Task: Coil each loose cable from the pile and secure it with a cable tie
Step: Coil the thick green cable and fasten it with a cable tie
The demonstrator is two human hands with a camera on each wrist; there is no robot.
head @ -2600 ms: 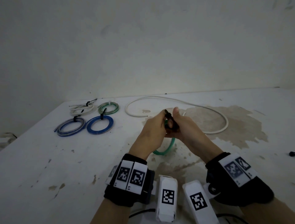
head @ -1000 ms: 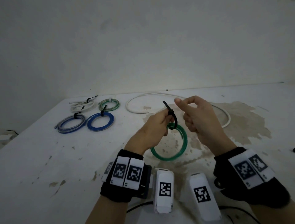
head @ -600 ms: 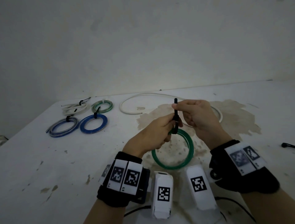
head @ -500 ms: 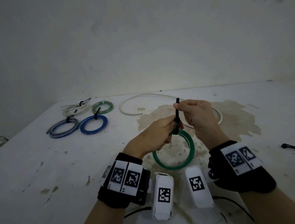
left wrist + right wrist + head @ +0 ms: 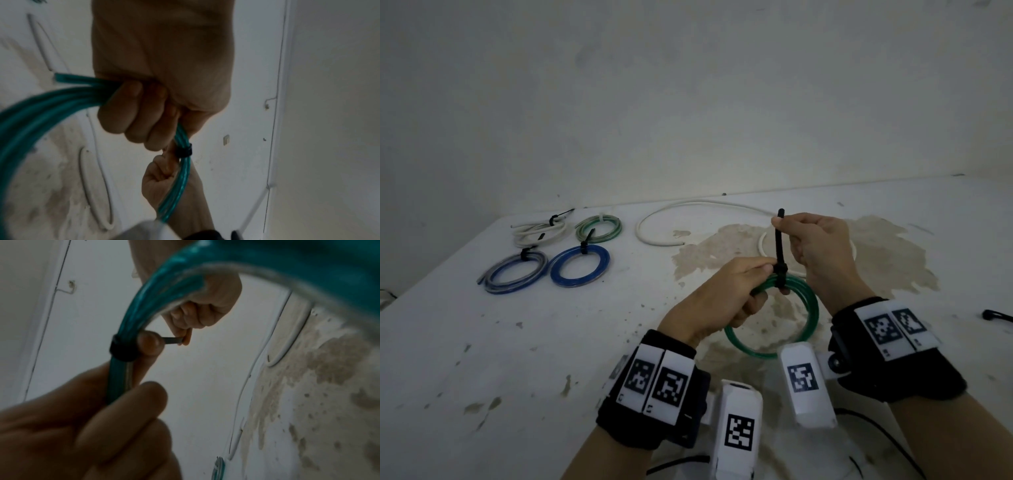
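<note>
A green cable coil hangs just above the stained white table. My left hand grips the coil's top, its thumb against the head of a black cable tie looped tight round the strands. My right hand pinches the tie's tail, which stands straight up from the head. The left wrist view shows the left hand curled round the coil, the tie and the right hand beyond. In the right wrist view the right hand pinches the tail of the tie.
Several tied coils lie at the back left: white, green and white, grey-blue and blue. A loose white cable curves behind my hands. A small black piece lies at the right edge. A wall stands behind the table.
My right hand let go, then pinched the tie's tail and drew it upward. The tie's loop has closed snug round the green coil, which now hangs in full view under my left hand.
</note>
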